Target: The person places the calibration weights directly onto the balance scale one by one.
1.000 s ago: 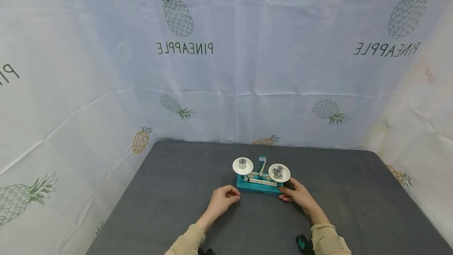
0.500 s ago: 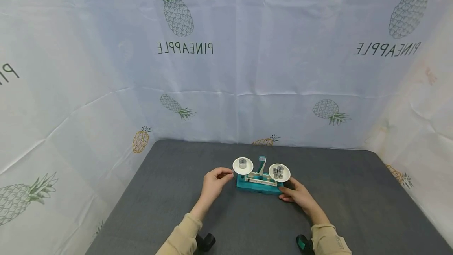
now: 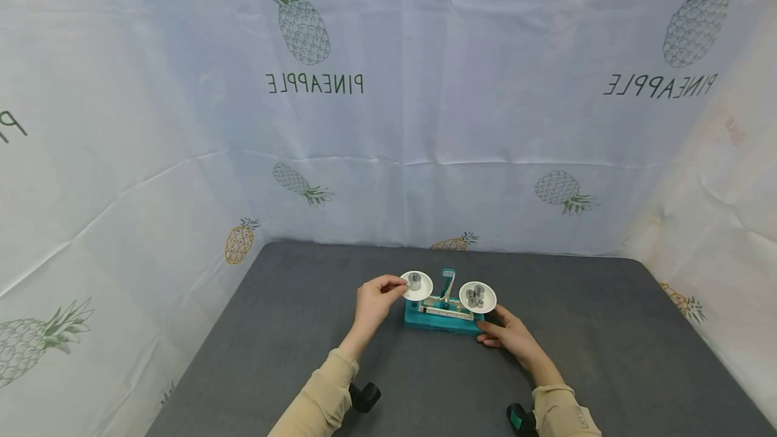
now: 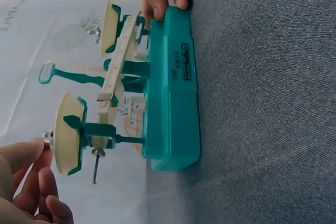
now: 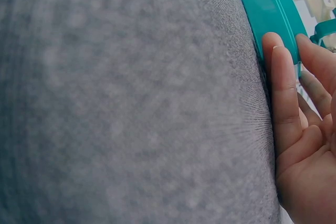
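Note:
A teal balance scale (image 3: 438,322) with two white pans stands on the dark table. Its left pan (image 3: 427,293) carries a metal cylinder weight (image 3: 415,281); several smaller weights (image 3: 472,298) sit in the right pan (image 3: 489,301). At the outer rim of the left pan, my left hand (image 3: 375,301) pinches a small metal weight (image 4: 46,145), mostly covered by the fingertips. My right hand (image 3: 514,336) grips the right end of the teal base, thumb in front and fingers around the corner, as the right wrist view (image 5: 302,114) shows.
A grey-black cloth-like surface covers the table (image 3: 303,349). White pineapple-print curtains (image 3: 388,120) hang close behind it and at both sides. Black wrist devices (image 3: 365,397) sit under both sleeves. From the scale, a teal upright pointer (image 3: 448,275) rises between the pans.
My left hand has risen from the table by the base's left front, moved forward, then right to the left pan's rim. My right hand has stayed on the base.

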Action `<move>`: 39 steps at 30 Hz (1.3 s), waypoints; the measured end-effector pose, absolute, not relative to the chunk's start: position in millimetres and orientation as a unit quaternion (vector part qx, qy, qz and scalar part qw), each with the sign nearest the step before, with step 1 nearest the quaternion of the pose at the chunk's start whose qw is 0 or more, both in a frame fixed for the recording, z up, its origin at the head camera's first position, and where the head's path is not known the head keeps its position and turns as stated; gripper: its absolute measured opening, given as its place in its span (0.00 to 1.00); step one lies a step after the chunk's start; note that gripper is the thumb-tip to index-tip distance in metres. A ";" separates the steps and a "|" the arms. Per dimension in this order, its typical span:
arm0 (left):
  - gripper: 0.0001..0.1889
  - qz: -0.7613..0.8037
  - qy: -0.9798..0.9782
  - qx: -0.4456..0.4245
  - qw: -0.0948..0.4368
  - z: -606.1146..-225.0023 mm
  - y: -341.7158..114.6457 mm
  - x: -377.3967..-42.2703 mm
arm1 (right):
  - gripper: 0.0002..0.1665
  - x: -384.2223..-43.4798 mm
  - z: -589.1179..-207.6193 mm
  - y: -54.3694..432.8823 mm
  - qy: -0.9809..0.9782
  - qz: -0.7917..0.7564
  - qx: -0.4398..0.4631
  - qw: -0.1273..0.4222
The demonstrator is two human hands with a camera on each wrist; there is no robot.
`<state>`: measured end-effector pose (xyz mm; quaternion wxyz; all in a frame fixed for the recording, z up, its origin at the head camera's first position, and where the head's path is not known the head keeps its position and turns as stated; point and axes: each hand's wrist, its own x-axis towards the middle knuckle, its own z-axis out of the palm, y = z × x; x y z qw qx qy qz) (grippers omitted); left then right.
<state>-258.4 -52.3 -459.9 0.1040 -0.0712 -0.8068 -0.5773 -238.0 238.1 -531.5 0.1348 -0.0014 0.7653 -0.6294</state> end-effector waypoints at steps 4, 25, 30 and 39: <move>0.04 -0.552 -0.823 -0.074 0.110 -459.7 -48.7 -260.1 | 0.45 -238.3 -531.3 237.2 0.766 -0.629 0.001 0.134; 0.02 -0.522 -0.843 -0.078 0.101 -460.6 -41.9 -262.0 | 0.44 -238.3 -531.6 236.9 0.766 -0.630 0.002 0.128; 0.02 -0.518 -0.846 -0.081 0.096 -461.5 -40.8 -261.9 | 0.43 -238.6 -532.1 236.8 0.766 -0.630 0.004 0.129; 0.02 -0.518 -0.848 -0.077 0.084 -463.5 -40.4 -261.5 | 0.46 -239.6 -533.2 237.1 0.764 -0.632 0.008 0.130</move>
